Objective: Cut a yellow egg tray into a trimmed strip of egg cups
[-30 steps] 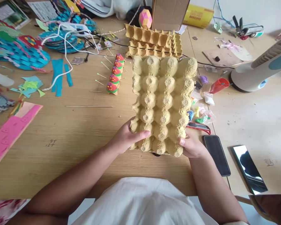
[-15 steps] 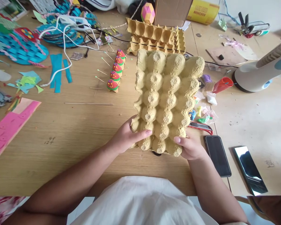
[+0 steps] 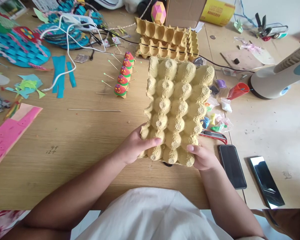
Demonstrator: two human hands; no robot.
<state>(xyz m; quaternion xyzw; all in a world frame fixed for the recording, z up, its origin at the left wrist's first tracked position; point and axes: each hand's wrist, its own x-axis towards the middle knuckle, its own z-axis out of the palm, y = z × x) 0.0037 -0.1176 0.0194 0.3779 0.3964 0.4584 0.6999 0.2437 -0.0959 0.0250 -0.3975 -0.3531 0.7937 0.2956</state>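
Observation:
A yellow paper egg tray lies bumps-up in front of me, and I grip its near end with both hands. My left hand clasps the near left corner, thumb across the bumps. My right hand clasps the near right corner, thumb on top. A row of several painted red, green and yellow egg-cup figures with pins stuck in them stands just left of the tray.
More egg trays are stacked behind, under a cardboard box. A red utility knife, clay bags, two phones and a fan lie right. Blue paper crafts, a white cable and pink foam lie left.
The tray's far end rose and tilted a little to the right, then came back down and lies flatter now. Both hands keep their hold on the near end.

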